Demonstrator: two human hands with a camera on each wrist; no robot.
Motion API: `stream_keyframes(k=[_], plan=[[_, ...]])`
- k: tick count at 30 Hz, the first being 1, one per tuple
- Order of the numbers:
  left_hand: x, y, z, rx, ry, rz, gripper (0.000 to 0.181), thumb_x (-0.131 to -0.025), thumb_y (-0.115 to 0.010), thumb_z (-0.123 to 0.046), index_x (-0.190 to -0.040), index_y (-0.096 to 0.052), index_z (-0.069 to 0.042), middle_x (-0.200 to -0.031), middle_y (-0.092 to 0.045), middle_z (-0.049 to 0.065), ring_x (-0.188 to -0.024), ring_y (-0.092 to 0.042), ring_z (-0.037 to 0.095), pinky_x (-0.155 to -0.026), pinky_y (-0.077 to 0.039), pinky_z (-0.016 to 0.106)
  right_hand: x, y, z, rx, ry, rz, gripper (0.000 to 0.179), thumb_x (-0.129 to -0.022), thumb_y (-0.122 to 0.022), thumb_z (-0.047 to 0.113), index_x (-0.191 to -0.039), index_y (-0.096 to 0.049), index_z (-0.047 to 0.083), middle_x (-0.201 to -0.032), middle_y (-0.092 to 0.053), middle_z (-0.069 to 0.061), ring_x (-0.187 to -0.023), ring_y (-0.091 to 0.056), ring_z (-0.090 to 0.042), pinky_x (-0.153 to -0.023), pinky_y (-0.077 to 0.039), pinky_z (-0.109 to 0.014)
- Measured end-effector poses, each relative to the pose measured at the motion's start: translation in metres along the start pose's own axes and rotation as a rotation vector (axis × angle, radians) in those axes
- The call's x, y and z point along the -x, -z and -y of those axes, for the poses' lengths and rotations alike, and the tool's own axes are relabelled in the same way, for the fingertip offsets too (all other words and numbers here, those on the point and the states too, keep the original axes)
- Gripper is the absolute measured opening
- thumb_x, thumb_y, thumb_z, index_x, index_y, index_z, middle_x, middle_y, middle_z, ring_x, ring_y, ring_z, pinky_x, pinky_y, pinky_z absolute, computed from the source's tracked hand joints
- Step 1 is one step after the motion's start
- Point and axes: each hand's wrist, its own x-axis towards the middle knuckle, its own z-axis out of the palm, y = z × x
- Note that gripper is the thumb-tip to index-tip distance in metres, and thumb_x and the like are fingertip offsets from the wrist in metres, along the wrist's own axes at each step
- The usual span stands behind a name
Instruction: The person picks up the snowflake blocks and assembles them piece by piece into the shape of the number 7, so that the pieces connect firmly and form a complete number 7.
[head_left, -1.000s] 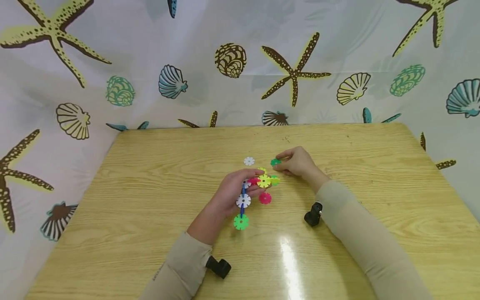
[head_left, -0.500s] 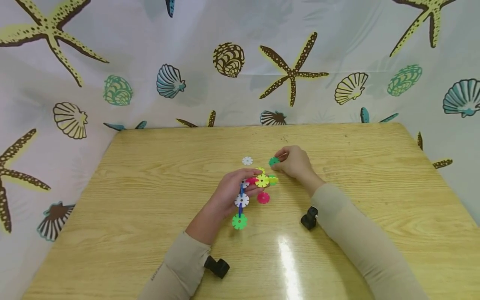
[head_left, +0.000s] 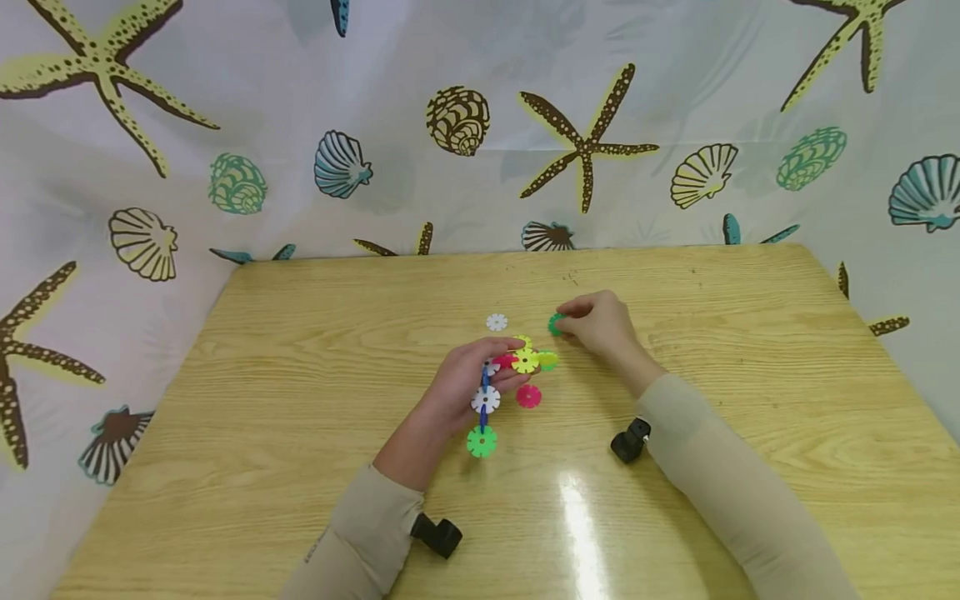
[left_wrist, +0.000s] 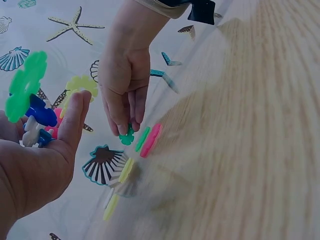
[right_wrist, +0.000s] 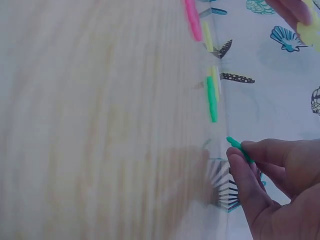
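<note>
My left hand (head_left: 461,383) holds a linked chain of notched plastic discs (head_left: 485,400), with white, blue, pink, yellow and green pieces joined at their slots. A green disc (head_left: 482,442) hangs at the chain's near end, and a yellow disc (head_left: 525,361) sits towards its other end. Just to the right, my right hand (head_left: 602,323) pinches a loose green disc (head_left: 555,324) between thumb and fingertips. The right wrist view shows that green disc (right_wrist: 240,148) nearly edge-on, raised off the table.
Loose discs lie on the wooden table (head_left: 315,375): a white one (head_left: 497,322) beyond the left hand and a pink one (head_left: 528,396) nearer. Seen from the left wrist, there are also a green disc (left_wrist: 142,139) and yellow ones (left_wrist: 126,170). Patterned cloth (head_left: 405,183) stands behind the table.
My right hand has drawn slightly right with the green disc, which now shows narrower and is more covered by the fingers. The left hand and its chain have stayed nearly still.
</note>
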Motion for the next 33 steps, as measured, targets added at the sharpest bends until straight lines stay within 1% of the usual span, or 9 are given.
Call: stream_keyframes(k=[1, 2, 5, 9, 14, 20, 26, 28, 33], plan=[[0.000, 0.000, 0.000, -0.001, 0.001, -0.003, 0.039, -0.104, -0.043, -0.018, -0.132, -0.057, 0.005, -0.145, -0.044, 0.016, -0.089, -0.069, 0.018, -0.090, -0.058, 0.028, 0.001, 0.001, -0.001, -0.038, -0.009, 0.011, 0.024, -0.092, -0.073, 0.013, -0.113, -0.074, 0.002, -0.113, -0.073, -0.017, -0.094, -0.075, -0.026, -0.081, -0.062, -0.034], [0.000, 0.000, 0.000, -0.002, 0.004, -0.005, 0.039, -0.104, -0.043, -0.018, -0.132, -0.057, 0.005, -0.144, -0.044, 0.017, -0.089, -0.069, 0.018, -0.090, -0.058, 0.028, 0.002, 0.003, -0.001, -0.062, -0.012, 0.018, 0.025, -0.092, -0.072, 0.013, -0.114, -0.073, 0.001, -0.114, -0.072, -0.017, -0.094, -0.074, -0.025, -0.081, -0.062, -0.033], [0.000, 0.000, 0.001, -0.004, 0.012, -0.017, 0.039, -0.105, -0.043, -0.019, -0.132, -0.058, 0.005, -0.144, -0.045, 0.017, -0.090, -0.070, 0.018, -0.089, -0.058, 0.028, 0.006, 0.008, -0.003, -0.109, -0.011, 0.041, 0.027, -0.093, -0.072, 0.012, -0.117, -0.072, 0.000, -0.118, -0.070, -0.019, -0.097, -0.074, -0.022, -0.082, -0.061, -0.032], [0.000, -0.001, 0.001, 0.001, 0.021, -0.034, 0.039, -0.105, -0.043, -0.018, -0.133, -0.058, 0.004, -0.142, -0.047, 0.019, -0.092, -0.071, 0.019, -0.088, -0.058, 0.028, 0.014, 0.015, -0.003, -0.167, -0.007, 0.065, 0.031, -0.093, -0.071, 0.012, -0.121, -0.069, -0.002, -0.122, -0.068, -0.021, -0.100, -0.073, -0.023, -0.087, -0.060, -0.035], [-0.001, 0.000, 0.000, 0.013, 0.021, -0.056, 0.040, -0.104, -0.045, -0.019, -0.134, -0.057, 0.005, -0.141, -0.047, 0.019, -0.089, -0.071, 0.019, -0.087, -0.058, 0.027, 0.025, 0.020, -0.002, -0.239, 0.018, 0.091, 0.032, -0.094, -0.070, 0.009, -0.122, -0.067, -0.006, -0.121, -0.067, -0.025, -0.097, -0.074, -0.025, -0.090, -0.059, -0.039], [0.000, 0.000, -0.001, 0.025, 0.019, -0.063, 0.038, -0.105, -0.045, -0.019, -0.132, -0.059, 0.004, -0.139, -0.048, 0.019, -0.085, -0.070, 0.018, -0.087, -0.058, 0.028, 0.037, 0.022, -0.001, -0.317, 0.019, 0.120, 0.033, -0.094, -0.068, 0.007, -0.123, -0.066, -0.007, -0.118, -0.067, -0.021, -0.091, -0.075, -0.018, -0.087, -0.060, -0.034], [-0.001, 0.001, 0.000, 0.023, 0.009, -0.060, 0.037, -0.105, -0.045, -0.018, -0.131, -0.060, 0.003, -0.140, -0.048, 0.019, -0.090, -0.072, 0.019, -0.088, -0.058, 0.029, 0.045, 0.023, -0.002, -0.347, 0.031, 0.135, 0.033, -0.094, -0.067, 0.004, -0.124, -0.064, -0.008, -0.121, -0.065, -0.024, -0.084, -0.074, -0.010, -0.083, -0.060, -0.029], [-0.001, 0.001, 0.000, 0.021, 0.005, -0.058, 0.037, -0.105, -0.044, -0.018, -0.131, -0.059, 0.003, -0.140, -0.049, 0.018, -0.092, -0.072, 0.019, -0.089, -0.058, 0.029, 0.048, 0.023, -0.003, -0.352, 0.034, 0.141, 0.033, -0.094, -0.067, 0.004, -0.124, -0.064, -0.009, -0.119, -0.067, -0.022, -0.085, -0.074, -0.011, -0.082, -0.061, -0.030], [-0.001, 0.002, 0.000, 0.027, -0.006, -0.060, 0.038, -0.105, -0.042, -0.017, -0.132, -0.058, 0.003, -0.142, -0.049, 0.016, -0.100, -0.073, 0.022, -0.089, -0.058, 0.029, 0.054, 0.022, -0.003, -0.397, 0.026, 0.146, 0.032, -0.094, -0.068, 0.004, -0.123, -0.064, -0.010, -0.106, -0.070, -0.011, -0.084, -0.075, -0.013, -0.081, -0.061, -0.031]])
